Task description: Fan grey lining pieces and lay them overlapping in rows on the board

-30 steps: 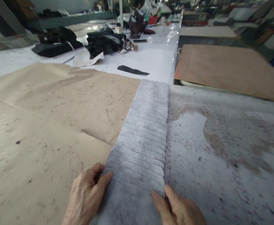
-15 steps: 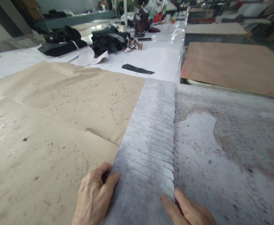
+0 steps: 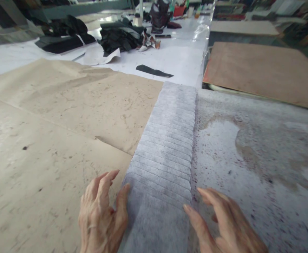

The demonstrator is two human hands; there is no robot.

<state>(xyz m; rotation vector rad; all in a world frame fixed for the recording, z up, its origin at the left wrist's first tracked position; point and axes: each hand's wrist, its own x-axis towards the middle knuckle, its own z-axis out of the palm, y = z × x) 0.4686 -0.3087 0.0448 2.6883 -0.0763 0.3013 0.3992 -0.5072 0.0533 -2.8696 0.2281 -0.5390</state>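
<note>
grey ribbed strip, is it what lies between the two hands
Yes. In the head view the grey ribbed strip lies between the left hand and the right hand.

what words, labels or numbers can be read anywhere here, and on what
None: no readable text shows in the head view.
Grey ribbed fleece strip between the left hand and right hand: no label or print.
Brown paper sheets: only specks and creases.
Brown board: blank.
Containers at the far end of the table: too small and blurred to read.
</note>
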